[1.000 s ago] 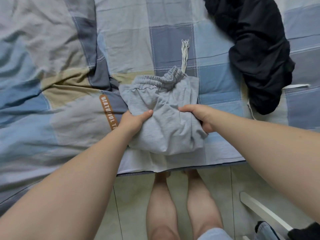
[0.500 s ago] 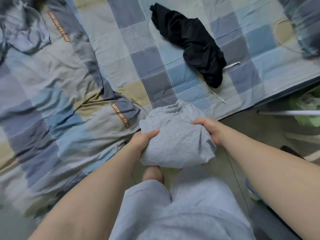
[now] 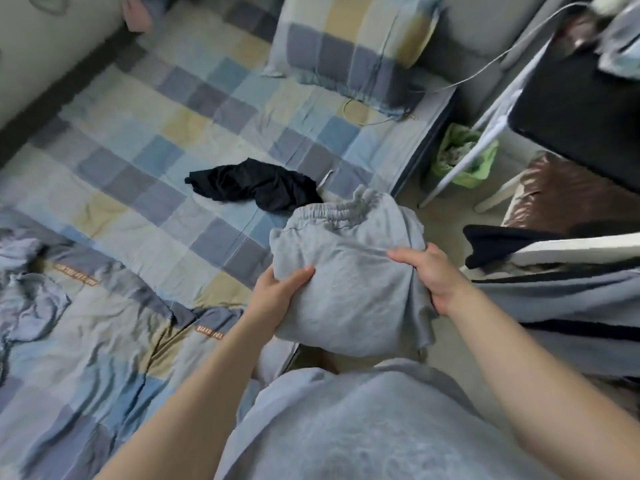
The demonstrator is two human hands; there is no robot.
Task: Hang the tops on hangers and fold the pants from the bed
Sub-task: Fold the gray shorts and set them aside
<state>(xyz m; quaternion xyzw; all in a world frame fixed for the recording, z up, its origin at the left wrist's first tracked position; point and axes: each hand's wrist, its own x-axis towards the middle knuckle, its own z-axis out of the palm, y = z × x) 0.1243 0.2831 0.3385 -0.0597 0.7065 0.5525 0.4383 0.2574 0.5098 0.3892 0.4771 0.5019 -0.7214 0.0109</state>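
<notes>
Folded grey pants (image 3: 349, 271) with an elastic waistband on the far side hang in the air past the bed's edge, in front of my body. My left hand (image 3: 280, 292) grips their left side, thumb on top. My right hand (image 3: 427, 271) grips their right side the same way. A crumpled black garment (image 3: 256, 183) lies on the checked bedsheet (image 3: 145, 161) beyond the pants. A rumpled blue-grey piece of cloth (image 3: 31, 299) lies at the bed's left edge of view.
A checked pillow (image 3: 349, 39) lies at the head of the bed. On the right stand a white rack (image 3: 491, 129), a green bag (image 3: 464, 157), a brown seat (image 3: 568, 192) and a black-topped surface (image 3: 581, 105). Striped and black garments (image 3: 554, 292) hang over a white bar at right.
Both hands lifted the folded grey pants off the bed and carried them right, past the bed's edge. My view swung up and right, bringing the pillow and rack into sight.
</notes>
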